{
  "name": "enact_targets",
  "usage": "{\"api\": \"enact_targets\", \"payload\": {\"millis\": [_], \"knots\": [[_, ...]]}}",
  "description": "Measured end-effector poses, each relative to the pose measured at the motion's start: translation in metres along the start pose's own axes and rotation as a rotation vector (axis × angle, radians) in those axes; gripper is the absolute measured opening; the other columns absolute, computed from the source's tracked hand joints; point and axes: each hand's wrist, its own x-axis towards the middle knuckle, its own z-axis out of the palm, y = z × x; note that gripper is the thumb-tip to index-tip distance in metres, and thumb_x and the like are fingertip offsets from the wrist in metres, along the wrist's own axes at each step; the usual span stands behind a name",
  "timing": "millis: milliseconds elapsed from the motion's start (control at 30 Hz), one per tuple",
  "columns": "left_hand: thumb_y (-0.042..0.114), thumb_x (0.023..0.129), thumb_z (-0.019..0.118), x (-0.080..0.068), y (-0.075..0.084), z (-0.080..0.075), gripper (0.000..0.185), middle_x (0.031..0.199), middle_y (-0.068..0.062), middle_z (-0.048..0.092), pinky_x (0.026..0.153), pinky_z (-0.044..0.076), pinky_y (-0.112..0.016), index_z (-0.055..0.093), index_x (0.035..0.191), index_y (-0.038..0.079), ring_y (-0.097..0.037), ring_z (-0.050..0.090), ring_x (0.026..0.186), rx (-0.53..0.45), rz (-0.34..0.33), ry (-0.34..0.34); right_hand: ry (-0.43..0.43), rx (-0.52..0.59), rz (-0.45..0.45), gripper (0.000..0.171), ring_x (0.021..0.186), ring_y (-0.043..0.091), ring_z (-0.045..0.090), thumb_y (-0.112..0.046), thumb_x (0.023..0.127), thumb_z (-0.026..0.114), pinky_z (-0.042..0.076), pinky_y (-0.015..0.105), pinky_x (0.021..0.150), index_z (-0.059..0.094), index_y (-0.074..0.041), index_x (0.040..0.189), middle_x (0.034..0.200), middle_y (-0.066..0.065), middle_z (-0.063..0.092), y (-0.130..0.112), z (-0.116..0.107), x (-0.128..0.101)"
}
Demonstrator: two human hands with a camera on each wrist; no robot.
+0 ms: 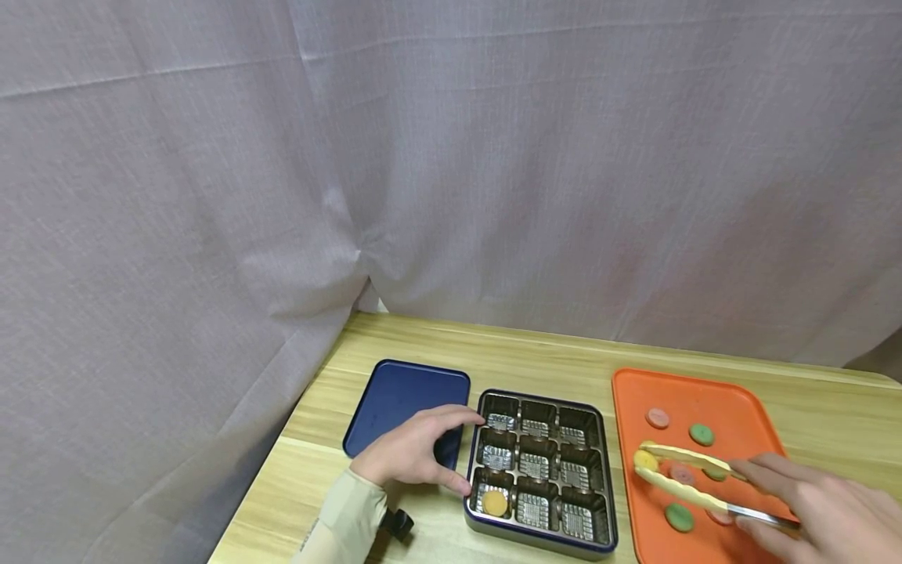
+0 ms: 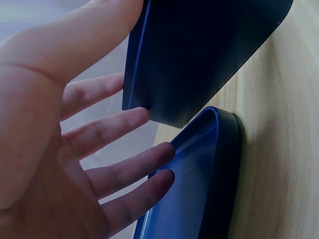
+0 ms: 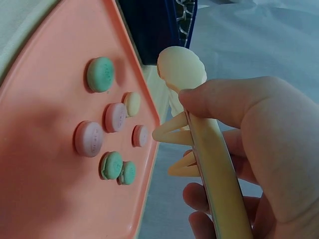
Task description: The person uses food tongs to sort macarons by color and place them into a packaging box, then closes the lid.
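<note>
Holding the tongs (image 1: 694, 484) in my right hand (image 1: 817, 513), I have the fingers curled round the handles and the tips spread over the orange tray (image 1: 747, 407), on either side of a yellow cookie (image 1: 644, 460). Pink and green cookies lie scattered on the same tray, with one green cookie (image 1: 701, 434) just beyond the tongs. My left hand (image 1: 412, 450) rests with straight, relaxed fingers against the left wall of the box (image 1: 539, 471), gripping nothing. One orange cookie (image 1: 495, 503) sits in the box's near-left compartment. A blue lid (image 1: 405, 403) lies flat beside the box, partly under that hand, on the wooden table (image 1: 535, 356).
</note>
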Motion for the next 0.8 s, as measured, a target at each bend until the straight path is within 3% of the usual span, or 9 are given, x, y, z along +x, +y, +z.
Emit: {"api": "enact_targets", "payload": {"millis": [100, 233, 400, 500, 600, 700, 800], "knots": [[0.050, 0.074, 0.094, -0.001, -0.001, 0.000, 0.098, 0.159, -0.004, 0.051, 0.124, 0.038, -0.042, 0.051, 0.155, 0.015, -0.020, 0.046, 0.148, 0.005, 0.012, 0.002, 0.061, 0.012, -0.007, 0.065, 0.075, 0.000, 0.060, -0.071, 0.081, 0.079, 0.042, 0.029, 0.052, 0.074, -0.025, 0.127, 0.121, -0.010, 0.068, -0.004, -0.002, -0.003], [0.051, 0.075, 0.093, -0.001, -0.001, 0.000, 0.097, 0.158, -0.005, 0.052, 0.123, 0.039, -0.043, 0.052, 0.154, 0.014, -0.022, 0.047, 0.147, 0.017, 0.027, 0.007, 0.121, 0.023, -0.024, 0.065, 0.085, 0.014, 0.070, -0.072, 0.081, 0.078, 0.047, 0.033, 0.053, 0.075, -0.025, 0.126, 0.123, -0.008, 0.070, -0.010, -0.007, -0.005], [0.050, 0.074, 0.093, -0.001, 0.001, 0.000, 0.098, 0.159, -0.004, 0.051, 0.123, 0.039, -0.044, 0.051, 0.155, 0.015, -0.022, 0.047, 0.147, 0.011, 0.012, 0.004, 0.149, 0.027, -0.050, 0.062, 0.073, -0.008, 0.054, -0.071, 0.081, 0.078, 0.040, 0.025, 0.050, 0.075, -0.028, 0.125, 0.120, -0.015, 0.068, -0.019, -0.014, -0.004], [0.050, 0.074, 0.094, -0.001, 0.001, -0.001, 0.098, 0.160, -0.003, 0.050, 0.124, 0.038, -0.043, 0.051, 0.155, 0.016, -0.021, 0.045, 0.148, 0.005, -0.007, -0.004, 0.201, 0.027, -0.088, 0.059, 0.072, -0.011, 0.051, -0.067, 0.080, 0.082, 0.040, 0.024, 0.050, 0.075, -0.029, 0.124, 0.118, -0.017, 0.067, -0.025, -0.016, -0.003], [0.050, 0.074, 0.094, -0.001, 0.001, -0.001, 0.099, 0.160, -0.002, 0.049, 0.124, 0.038, -0.043, 0.050, 0.156, 0.017, -0.021, 0.045, 0.148, 0.004, -0.012, -0.008, 0.276, 0.019, -0.150, 0.061, 0.076, -0.005, 0.059, -0.060, 0.076, 0.088, 0.042, 0.025, 0.050, 0.076, -0.026, 0.125, 0.118, -0.015, 0.069, -0.030, -0.017, -0.001], [0.051, 0.074, 0.094, -0.001, 0.001, -0.001, 0.099, 0.160, -0.003, 0.050, 0.124, 0.038, -0.042, 0.051, 0.155, 0.016, -0.020, 0.045, 0.148, 0.003, -0.007, -0.005, 0.322, 0.010, -0.194, 0.065, 0.083, 0.009, 0.070, -0.056, 0.074, 0.091, 0.048, 0.029, 0.051, 0.076, -0.022, 0.128, 0.122, -0.007, 0.071, -0.035, -0.017, 0.002], [0.050, 0.074, 0.094, 0.000, 0.000, -0.001, 0.098, 0.159, -0.003, 0.050, 0.124, 0.038, -0.042, 0.051, 0.155, 0.016, -0.020, 0.045, 0.148, 0.001, 0.001, -0.003, 0.315, 0.023, -0.208, 0.067, 0.087, 0.021, 0.075, -0.057, 0.076, 0.089, 0.055, 0.037, 0.055, 0.077, -0.017, 0.128, 0.127, 0.003, 0.073, -0.042, -0.017, 0.006]]}}
